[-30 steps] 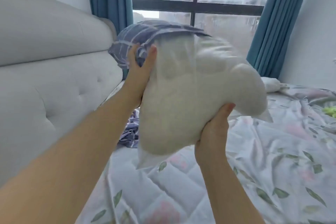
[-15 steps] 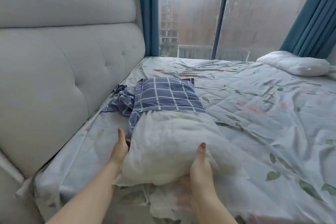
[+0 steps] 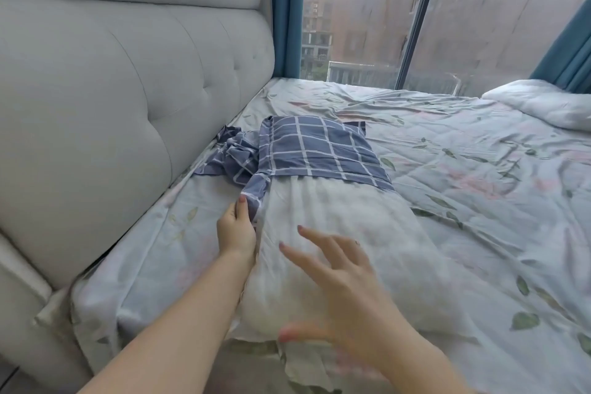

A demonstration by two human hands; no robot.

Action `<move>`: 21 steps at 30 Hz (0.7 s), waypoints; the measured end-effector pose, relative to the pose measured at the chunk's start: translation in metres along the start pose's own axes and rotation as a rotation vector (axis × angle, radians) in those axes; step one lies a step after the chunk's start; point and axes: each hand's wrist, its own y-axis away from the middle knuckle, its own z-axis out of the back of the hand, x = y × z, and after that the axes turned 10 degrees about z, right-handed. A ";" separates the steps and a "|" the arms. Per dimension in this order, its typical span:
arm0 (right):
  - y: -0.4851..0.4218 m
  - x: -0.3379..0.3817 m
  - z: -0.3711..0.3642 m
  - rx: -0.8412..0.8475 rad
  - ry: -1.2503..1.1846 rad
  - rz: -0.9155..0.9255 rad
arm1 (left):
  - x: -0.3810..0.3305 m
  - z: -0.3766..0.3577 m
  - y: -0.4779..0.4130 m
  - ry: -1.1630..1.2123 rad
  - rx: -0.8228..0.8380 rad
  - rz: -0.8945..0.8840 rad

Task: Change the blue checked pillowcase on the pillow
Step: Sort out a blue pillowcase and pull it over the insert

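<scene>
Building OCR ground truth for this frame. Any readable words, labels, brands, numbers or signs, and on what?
No readable text anywhere in the frame.
Blue checked pillowcase: grid pattern only, no tag showing.
Floral sheet: leaf and flower print, no lettering.
Headboard: plain fabric, no mark.
Buildings outside: too blurred to make out any sign.

No text, label, brand, number or sign can be read, neither on the blue checked pillowcase (image 3: pixel 316 150) at 12 o'clock nor on the pillow (image 3: pixel 345 233) at the centre.
</scene>
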 end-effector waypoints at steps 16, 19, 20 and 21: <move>-0.039 -0.056 -0.035 -0.233 0.083 -0.212 | -0.019 0.022 0.048 0.142 0.410 0.109; -0.050 -0.059 -0.035 -0.321 0.040 -0.317 | -0.025 0.038 0.065 0.068 0.391 0.119; -0.053 -0.062 -0.035 -0.342 0.015 -0.353 | -0.027 0.044 0.073 0.063 0.406 0.120; -0.057 -0.065 -0.034 -0.358 -0.015 -0.385 | -0.030 0.049 0.081 0.071 0.417 0.122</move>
